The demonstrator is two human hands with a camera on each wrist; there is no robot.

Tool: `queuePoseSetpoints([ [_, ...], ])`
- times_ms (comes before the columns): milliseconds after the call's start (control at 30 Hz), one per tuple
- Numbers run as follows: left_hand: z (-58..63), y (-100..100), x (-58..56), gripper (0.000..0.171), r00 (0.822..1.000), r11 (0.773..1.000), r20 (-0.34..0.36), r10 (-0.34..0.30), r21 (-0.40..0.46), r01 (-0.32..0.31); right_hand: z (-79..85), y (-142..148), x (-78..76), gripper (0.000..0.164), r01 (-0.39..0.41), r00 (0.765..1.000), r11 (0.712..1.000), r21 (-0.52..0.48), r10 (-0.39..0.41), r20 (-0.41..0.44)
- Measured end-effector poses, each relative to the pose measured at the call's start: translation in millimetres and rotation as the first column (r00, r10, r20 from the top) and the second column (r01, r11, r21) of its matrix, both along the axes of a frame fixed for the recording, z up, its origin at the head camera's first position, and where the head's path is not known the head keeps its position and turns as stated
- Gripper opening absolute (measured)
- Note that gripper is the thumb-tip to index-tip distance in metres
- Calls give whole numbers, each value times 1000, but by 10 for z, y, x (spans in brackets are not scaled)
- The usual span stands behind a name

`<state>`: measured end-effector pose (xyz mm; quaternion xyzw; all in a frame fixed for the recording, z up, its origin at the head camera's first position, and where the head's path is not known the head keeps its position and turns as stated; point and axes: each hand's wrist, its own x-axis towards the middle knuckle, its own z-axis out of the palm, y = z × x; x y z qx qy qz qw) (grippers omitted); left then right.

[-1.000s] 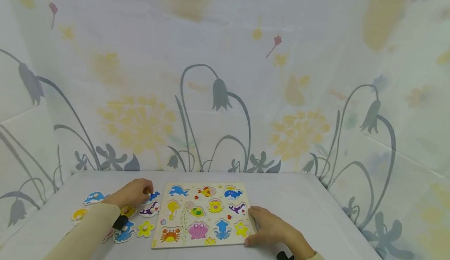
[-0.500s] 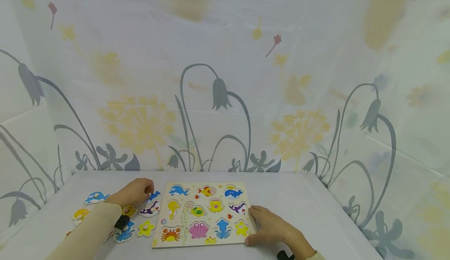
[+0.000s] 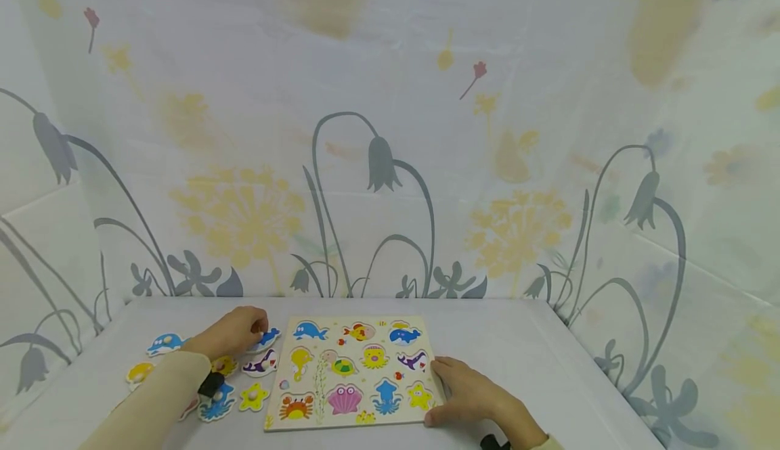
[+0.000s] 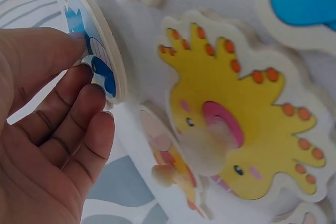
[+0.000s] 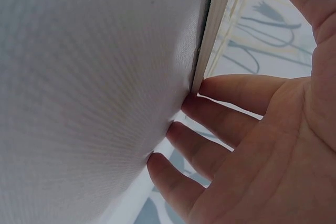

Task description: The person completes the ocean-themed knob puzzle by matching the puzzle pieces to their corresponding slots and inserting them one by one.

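My left hand [image 3: 234,333] pinches a blue whale puzzle piece [image 4: 111,51] between thumb and fingertips, at the far left corner of the wooden puzzle board [image 3: 380,339]. In the left wrist view the piece stands tilted on edge; its knob is hidden by the fingers. Close to that hand lie a yellow octopus piece [image 4: 262,95] with a knob and a fish piece [image 4: 181,174]. My right hand [image 3: 466,392] rests at the board's right edge. In the right wrist view its relaxed fingers [image 5: 236,93] touch the cloth, the index fingertip right at the board edge [image 5: 210,40].
Left of the board lie a purple whale piece [image 3: 258,363], a yellow starfish piece [image 3: 252,397], a blue octopus-like piece [image 3: 217,404] and a blue dolphin piece [image 3: 163,344]. More pieces are partly under the left sleeve [image 3: 155,402]. A patterned curtain [image 3: 390,166] hangs behind the table.
The blue whale piece and my left hand have shifted very slightly. The right hand and the board stay put.
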<state>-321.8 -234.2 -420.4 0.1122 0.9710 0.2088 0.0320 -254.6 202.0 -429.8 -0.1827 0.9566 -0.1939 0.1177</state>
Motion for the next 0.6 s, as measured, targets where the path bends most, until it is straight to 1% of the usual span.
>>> queuePoseSetpoints([
  [133,36,39,1,10,999,1000,-34,-23,12,24,1,-1,2,96,0,1000,1000,1,0,2],
  [333,75,137,-10,11,993,996,-75,-86,24,88,10,-7,3,95,0,1000,1000,-1,0,4],
  [467,113,264,-15,12,989,992,-86,-119,30,122,8,-8,4,96,2,1000,1000,-5,-2,11],
  [600,143,438,-32,12,984,989,-100,-144,29,148,-4,3,0,97,-2,1000,1000,-7,2,7],
])
